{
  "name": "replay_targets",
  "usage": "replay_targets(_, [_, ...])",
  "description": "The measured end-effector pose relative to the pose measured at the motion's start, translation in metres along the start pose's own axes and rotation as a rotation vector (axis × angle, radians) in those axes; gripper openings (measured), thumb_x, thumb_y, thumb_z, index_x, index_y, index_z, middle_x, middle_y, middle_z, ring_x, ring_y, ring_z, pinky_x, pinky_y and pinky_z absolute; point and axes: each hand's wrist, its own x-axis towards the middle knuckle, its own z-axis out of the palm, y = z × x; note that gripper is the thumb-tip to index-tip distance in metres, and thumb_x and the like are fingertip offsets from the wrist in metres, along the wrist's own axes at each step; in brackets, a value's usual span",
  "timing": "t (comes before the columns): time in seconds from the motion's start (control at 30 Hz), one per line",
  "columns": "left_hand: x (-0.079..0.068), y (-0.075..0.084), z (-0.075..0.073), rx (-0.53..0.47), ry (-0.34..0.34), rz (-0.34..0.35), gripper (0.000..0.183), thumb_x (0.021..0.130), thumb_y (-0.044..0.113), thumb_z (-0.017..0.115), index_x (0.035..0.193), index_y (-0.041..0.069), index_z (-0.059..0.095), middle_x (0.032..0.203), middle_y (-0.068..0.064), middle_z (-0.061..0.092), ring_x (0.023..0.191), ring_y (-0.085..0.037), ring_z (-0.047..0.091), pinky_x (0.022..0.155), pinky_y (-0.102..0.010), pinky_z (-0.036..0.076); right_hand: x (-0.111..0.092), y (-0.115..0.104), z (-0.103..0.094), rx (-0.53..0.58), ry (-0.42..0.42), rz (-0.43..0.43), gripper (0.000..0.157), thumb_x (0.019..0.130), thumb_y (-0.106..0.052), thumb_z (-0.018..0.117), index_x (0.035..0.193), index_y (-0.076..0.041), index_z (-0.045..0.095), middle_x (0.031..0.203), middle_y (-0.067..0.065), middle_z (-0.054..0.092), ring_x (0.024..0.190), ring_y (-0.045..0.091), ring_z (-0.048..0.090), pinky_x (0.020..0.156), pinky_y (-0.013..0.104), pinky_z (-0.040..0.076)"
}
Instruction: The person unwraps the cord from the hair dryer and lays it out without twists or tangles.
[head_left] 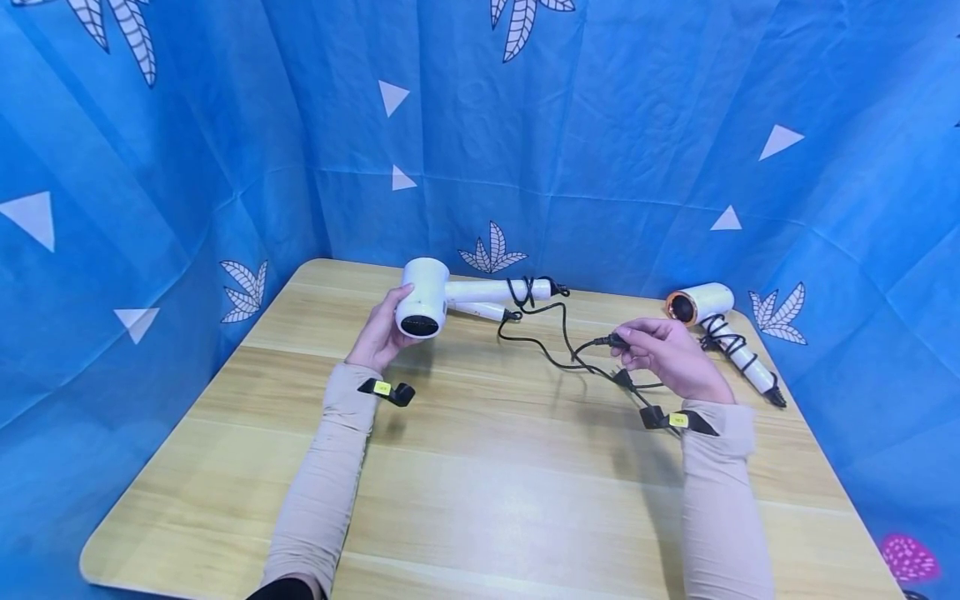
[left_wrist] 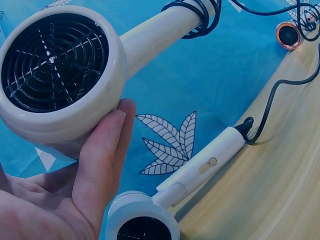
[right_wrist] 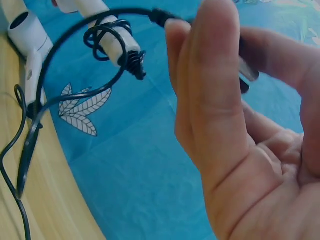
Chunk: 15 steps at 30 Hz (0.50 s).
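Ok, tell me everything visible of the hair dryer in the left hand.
The hair dryer looks like glossy white plastic. It has a rounded barrel with a black web-like grille at one end, and a straight handle with black cord wound round it near the tip. The left hand grips the barrel, holding it above the table, grille toward the person, handle pointing right.

The hair dryer (head_left: pixel 442 293), white with a dark round grille, was held above the bench (head_left: pixel 450 475), its straight handle pointing right and wound with black cord (right_wrist: pixel 132 11). The black plug (head_left: pixel 618 341), seemingly the same cord's, was pinched in the right hand (head_left: pixel 671 358).
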Motion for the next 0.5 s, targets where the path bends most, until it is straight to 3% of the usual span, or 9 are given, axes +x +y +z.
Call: replay_targets(0.5, [-0.0013,-0.0011,0.0034,0.046,-0.016,0.006,0.033,0.102,0.041,0.057,0.124,0.016,0.054,0.095,0.003,0.073,0.080,-0.012,0.074,0.064,-0.027,0.062,0.0087,0.0092,-0.0060,0.142,0.108,0.006,0.015,0.105,-0.010,0.059,0.102,-0.011,0.073,0.088,0.003,0.079,0.080,0.008,0.075,0.073,0.019,0.063])
